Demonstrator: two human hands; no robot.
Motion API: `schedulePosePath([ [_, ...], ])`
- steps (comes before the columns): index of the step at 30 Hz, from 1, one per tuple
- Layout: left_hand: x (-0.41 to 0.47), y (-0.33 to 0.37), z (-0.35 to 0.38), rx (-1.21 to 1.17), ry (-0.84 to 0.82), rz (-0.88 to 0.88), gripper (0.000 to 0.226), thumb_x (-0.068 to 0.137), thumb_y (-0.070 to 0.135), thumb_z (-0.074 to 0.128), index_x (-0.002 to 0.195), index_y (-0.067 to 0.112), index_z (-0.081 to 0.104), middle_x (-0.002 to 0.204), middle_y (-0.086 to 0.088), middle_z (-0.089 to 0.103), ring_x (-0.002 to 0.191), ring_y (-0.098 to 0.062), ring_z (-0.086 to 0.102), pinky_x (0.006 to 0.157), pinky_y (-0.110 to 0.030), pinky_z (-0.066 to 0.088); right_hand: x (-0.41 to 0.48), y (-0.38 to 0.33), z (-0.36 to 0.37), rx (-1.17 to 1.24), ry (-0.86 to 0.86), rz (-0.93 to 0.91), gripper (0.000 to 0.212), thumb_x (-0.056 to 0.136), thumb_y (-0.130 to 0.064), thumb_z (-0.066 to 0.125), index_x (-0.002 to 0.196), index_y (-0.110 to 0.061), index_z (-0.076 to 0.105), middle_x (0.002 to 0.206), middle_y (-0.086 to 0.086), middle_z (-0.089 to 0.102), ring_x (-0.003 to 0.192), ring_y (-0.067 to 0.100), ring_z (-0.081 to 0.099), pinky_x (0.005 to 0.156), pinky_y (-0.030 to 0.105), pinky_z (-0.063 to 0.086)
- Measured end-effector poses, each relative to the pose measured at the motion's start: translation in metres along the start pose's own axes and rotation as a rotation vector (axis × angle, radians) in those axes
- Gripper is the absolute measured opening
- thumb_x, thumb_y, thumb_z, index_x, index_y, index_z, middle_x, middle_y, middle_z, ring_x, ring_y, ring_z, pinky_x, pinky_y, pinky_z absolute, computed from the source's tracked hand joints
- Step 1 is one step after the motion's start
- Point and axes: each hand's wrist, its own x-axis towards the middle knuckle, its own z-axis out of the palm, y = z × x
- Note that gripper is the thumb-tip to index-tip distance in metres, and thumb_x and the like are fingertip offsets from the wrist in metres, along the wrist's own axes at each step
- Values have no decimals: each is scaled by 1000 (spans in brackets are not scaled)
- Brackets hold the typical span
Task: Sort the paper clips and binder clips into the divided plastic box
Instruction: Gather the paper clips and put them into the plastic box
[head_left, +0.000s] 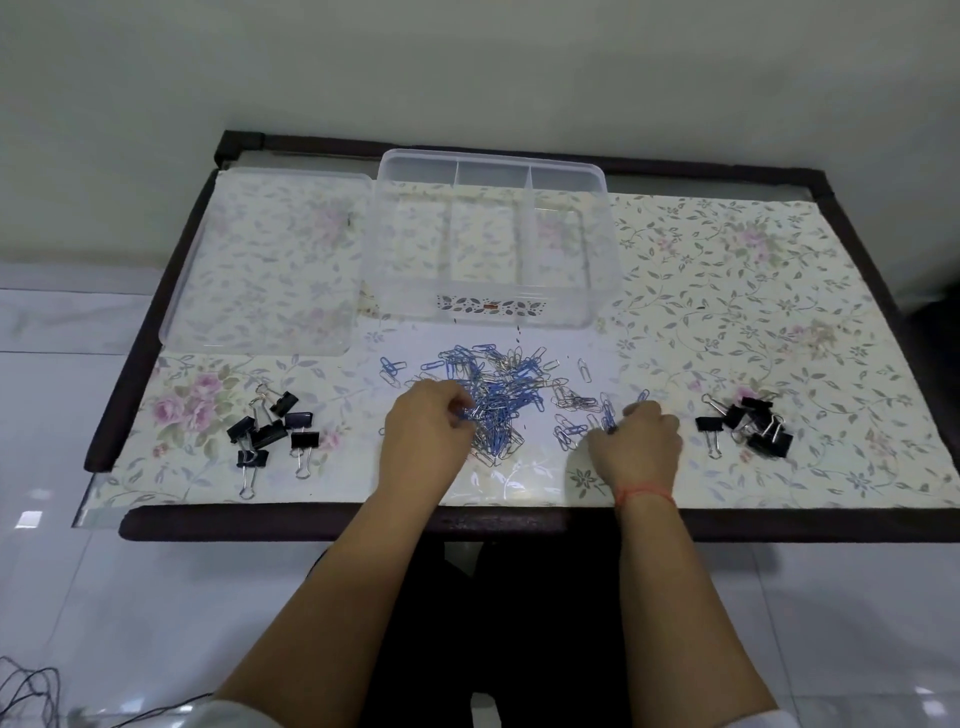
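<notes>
A clear plastic box (597, 291) with three compartments stands at the table's far middle; nothing shows inside it. In front of it lies a heap of blue and silver paper clips (498, 384). My left hand (423, 431) rests at the heap's left edge, fingers curled on blue paper clips. My right hand (641, 441) sits to the right, fingertips pinching blue clips from a smaller scatter (576, 410). Black binder clips lie in two groups, one at the left (270, 431) and one at the right (753, 423).
The box's clear lid (265, 265) lies flat to the left of the box. A floral mat (753, 291) covers the table, which has a dark padded rim (337, 522). White wall behind, tiled floor around, thin black cables (31, 686) at lower left.
</notes>
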Motion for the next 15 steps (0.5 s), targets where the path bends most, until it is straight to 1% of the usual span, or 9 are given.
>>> schedulePosePath([
  [3,1,9,10,-44,14,23,21,74,5,61,91,15,70,86,-3,69,78,-16,61,75,-23,45,-5,-14,15,75,-90,-118,40,80,-7,58,118,-2,51,122,20,50,109,36,52,93,38,44],
  [5,2,13,13,-65,47,34,20,76,6,59,90,15,70,88,-2,69,76,-15,60,74,-22,44,-7,-19,20,141,-156,-175,38,81,-8,57,120,-6,54,121,16,53,106,31,56,91,34,45],
  [6,3,14,12,-68,69,43,18,77,7,60,89,14,70,88,-2,69,75,-13,60,73,-22,44,-6,-20,18,173,-130,-169,38,82,-8,56,120,-6,55,120,16,54,106,31,55,89,30,43],
  [8,4,12,10,-86,120,46,13,78,8,62,86,13,71,86,-1,69,72,-12,59,74,-24,47,3,-16,10,212,33,-111,39,81,-6,53,120,-4,56,122,19,53,110,34,52,89,30,40],
  [10,6,6,4,-127,172,8,9,79,9,63,81,13,71,83,-1,70,70,-12,60,74,-26,49,16,-9,1,235,185,-6,41,84,-7,52,124,-1,53,127,23,49,117,38,45,98,34,36],
  [11,7,3,2,-146,197,-18,8,79,9,63,79,12,70,81,-2,70,69,-13,61,73,-27,49,22,-6,-1,254,218,44,41,85,-8,51,125,0,51,129,24,47,120,38,41,101,35,32],
  [13,11,-4,-1,-176,237,-73,7,79,9,62,79,11,70,81,-3,71,70,-15,62,73,-27,49,27,-6,2,264,219,98,39,86,-8,49,125,0,51,130,24,46,122,37,37,102,33,25],
  [15,15,-8,-3,-177,269,-117,9,79,10,61,80,10,71,81,-4,72,73,-17,65,73,-27,47,27,-12,9,225,174,41,37,87,-6,46,122,-2,54,128,23,49,121,36,39,99,30,23],
])
